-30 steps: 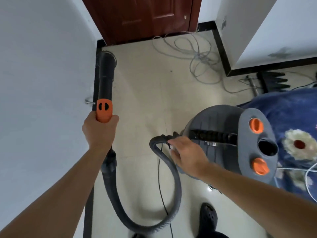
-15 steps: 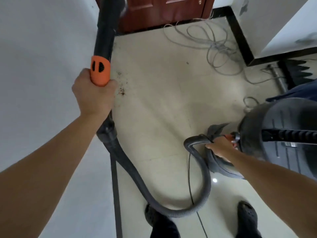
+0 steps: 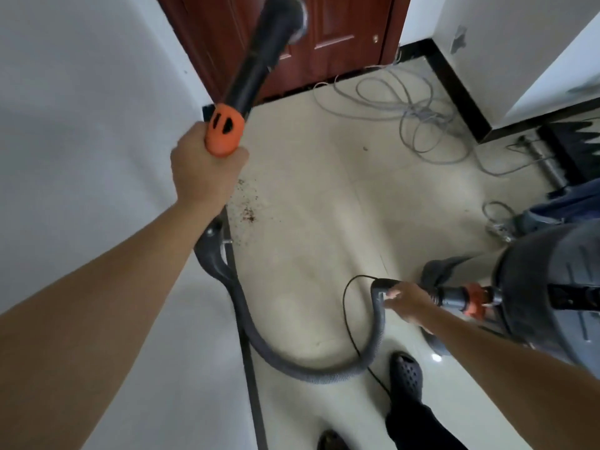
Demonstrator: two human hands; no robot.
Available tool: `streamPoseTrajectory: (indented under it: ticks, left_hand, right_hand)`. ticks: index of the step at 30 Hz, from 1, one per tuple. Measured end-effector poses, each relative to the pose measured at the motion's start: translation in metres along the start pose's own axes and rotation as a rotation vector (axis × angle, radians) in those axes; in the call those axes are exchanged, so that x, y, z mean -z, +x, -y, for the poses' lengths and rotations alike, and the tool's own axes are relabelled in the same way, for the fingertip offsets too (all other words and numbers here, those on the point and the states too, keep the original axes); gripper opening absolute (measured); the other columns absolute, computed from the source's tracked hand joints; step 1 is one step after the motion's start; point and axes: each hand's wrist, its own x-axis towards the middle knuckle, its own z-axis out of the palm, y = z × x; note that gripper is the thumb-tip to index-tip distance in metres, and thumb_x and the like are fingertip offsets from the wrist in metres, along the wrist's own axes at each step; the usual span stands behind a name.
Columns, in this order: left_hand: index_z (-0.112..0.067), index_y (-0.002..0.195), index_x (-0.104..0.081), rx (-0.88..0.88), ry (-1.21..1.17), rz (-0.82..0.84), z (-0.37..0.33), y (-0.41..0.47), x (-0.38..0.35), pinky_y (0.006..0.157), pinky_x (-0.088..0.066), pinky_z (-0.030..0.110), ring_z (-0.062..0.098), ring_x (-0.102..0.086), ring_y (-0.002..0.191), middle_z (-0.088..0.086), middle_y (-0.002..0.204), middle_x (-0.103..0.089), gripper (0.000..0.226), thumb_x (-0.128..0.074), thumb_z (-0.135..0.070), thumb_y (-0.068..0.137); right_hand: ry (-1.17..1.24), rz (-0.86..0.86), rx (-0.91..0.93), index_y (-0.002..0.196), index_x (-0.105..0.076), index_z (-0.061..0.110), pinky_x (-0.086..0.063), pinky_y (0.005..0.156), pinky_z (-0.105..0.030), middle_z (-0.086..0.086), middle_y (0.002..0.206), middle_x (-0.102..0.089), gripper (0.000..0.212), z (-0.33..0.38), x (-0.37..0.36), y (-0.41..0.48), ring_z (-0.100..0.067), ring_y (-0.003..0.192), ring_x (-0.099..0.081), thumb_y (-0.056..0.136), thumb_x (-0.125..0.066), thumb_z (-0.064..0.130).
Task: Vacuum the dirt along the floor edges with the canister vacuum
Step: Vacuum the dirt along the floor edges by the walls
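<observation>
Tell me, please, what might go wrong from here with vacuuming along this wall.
1. The wand, gripped by the left hand, appears raised toward the door. It could knock the door, and the dirt by the baseboard may be missed.
2. The thin black cord crosses the hose held by the right hand and runs past the shoe, so a trip or snag seems possible.
3. The loose grey cables could get sucked in.

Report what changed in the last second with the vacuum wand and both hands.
The black vacuum wand with the orange collar swung up from the left wall's floor edge; its nozzle rides high before the dark red wooden door. Brown dirt specks show beside the black baseboard. Unchanged: the left hand grips the wand below the collar, the right hand holds the grey ribbed hose by the grey canister.
</observation>
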Motion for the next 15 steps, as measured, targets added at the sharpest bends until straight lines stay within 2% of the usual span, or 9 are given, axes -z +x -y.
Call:
streamPoseTrajectory:
  ticks: [3,5,6,8,11,13,15]
  left_hand:
    - [-0.018,0.076,-0.055,0.067,0.142,0.182,0.032,-0.009,-0.036,0.060,-0.048,0.030,0.019,-0.058,0.063,-0.003,0.070,-0.060,0.015,-0.070,-0.021,0.075]
    - [-0.019,0.076,-0.054,0.099,0.250,0.216,0.045,-0.011,-0.053,0.057,-0.044,0.028,0.019,-0.058,0.061,-0.003,0.068,-0.059,0.017,-0.071,-0.022,0.076]
    - [-0.020,0.073,-0.052,0.109,0.280,0.233,0.049,-0.012,-0.060,0.056,-0.042,0.027,0.019,-0.058,0.060,-0.003,0.066,-0.059,0.020,-0.072,-0.022,0.076]
    - [-0.022,0.071,-0.050,0.141,0.308,0.256,0.054,-0.010,-0.070,0.057,-0.043,0.027,0.020,-0.059,0.060,-0.003,0.064,-0.058,0.023,-0.073,-0.021,0.076]
    - [-0.018,0.072,-0.052,0.184,0.344,0.261,0.058,-0.004,-0.082,0.056,-0.041,0.027,0.022,-0.058,0.060,0.000,0.063,-0.058,0.021,-0.073,-0.020,0.075]
    - [-0.016,0.074,-0.053,0.198,0.356,0.285,0.057,0.004,-0.087,0.056,-0.042,0.027,0.024,-0.058,0.060,0.002,0.062,-0.059,0.019,-0.072,-0.021,0.074]
    - [-0.021,0.075,-0.052,0.216,0.366,0.321,0.057,0.014,-0.091,0.061,-0.047,0.030,0.024,-0.060,0.061,0.000,0.063,-0.059,0.020,-0.071,-0.023,0.074]
  right_hand:
    - [0.132,0.054,-0.006,0.101,-0.073,0.008,-0.043,0.072,-0.023,-0.004,0.093,-0.067,0.022,0.019,0.002,0.019,-0.021,0.087,-0.062,0.082,-0.076,0.017]
    - [0.225,0.038,-0.012,0.082,-0.072,0.016,-0.050,0.077,-0.028,-0.004,0.095,-0.070,0.011,0.035,0.013,0.037,-0.023,0.090,-0.065,0.077,-0.080,0.020]
    - [0.278,0.031,-0.016,0.075,-0.070,0.021,-0.055,0.081,-0.033,-0.008,0.097,-0.072,0.012,0.037,0.017,0.053,-0.026,0.090,-0.067,0.073,-0.082,0.022]
    - [0.373,0.037,0.005,0.069,-0.068,0.023,-0.057,0.076,-0.036,-0.012,0.096,-0.074,0.014,0.058,0.037,0.067,-0.032,0.086,-0.069,0.072,-0.082,0.026]
    - [0.463,0.096,0.050,0.081,-0.070,0.018,-0.044,0.057,-0.024,-0.013,0.092,-0.073,0.007,0.117,0.079,0.055,-0.025,0.078,-0.067,0.084,-0.074,0.023]
    - [0.519,0.152,0.051,0.099,-0.069,0.006,-0.042,0.055,-0.021,-0.021,0.098,-0.072,0.016,0.152,0.097,0.055,-0.016,0.073,-0.060,0.092,-0.066,0.020]
    - [0.566,0.227,0.020,0.113,-0.061,-0.002,-0.042,0.059,-0.022,-0.029,0.107,-0.068,0.025,0.187,0.109,0.053,-0.015,0.077,-0.057,0.099,-0.055,0.018]
